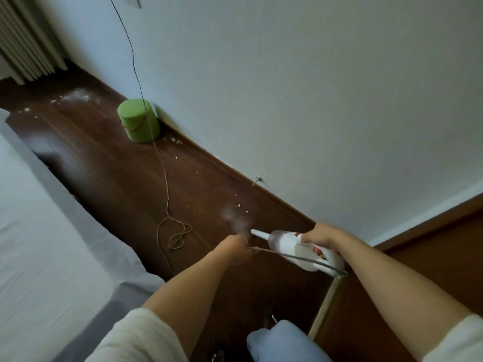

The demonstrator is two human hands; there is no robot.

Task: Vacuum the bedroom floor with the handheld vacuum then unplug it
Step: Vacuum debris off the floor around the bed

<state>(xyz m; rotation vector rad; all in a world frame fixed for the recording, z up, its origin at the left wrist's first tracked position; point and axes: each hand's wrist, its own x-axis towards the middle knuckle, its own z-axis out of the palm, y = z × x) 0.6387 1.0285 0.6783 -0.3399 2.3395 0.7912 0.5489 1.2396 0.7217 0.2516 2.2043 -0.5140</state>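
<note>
My right hand (321, 238) grips the handle of the white handheld vacuum (290, 244), whose narrow nozzle points left just above the dark wooden floor (109, 163). My left hand (234, 248) holds the vacuum's cord (162, 168) close to the nozzle. The cord loops on the floor, then rises past a green stool toward a wall outlet (133, 0) at the top edge. White crumbs (241, 206) lie ahead of the nozzle near the baseboard, more near the stool (175, 141), and a dusty patch (75, 96) lies far off.
A green cylindrical stool (138, 120) stands against the white wall (287, 87). The bed (39, 231) with white sheets fills the left side. Curtains (23, 45) hang at the far left. A wooden door frame (428, 231) is at the right. My knee (282, 340) is at the bottom.
</note>
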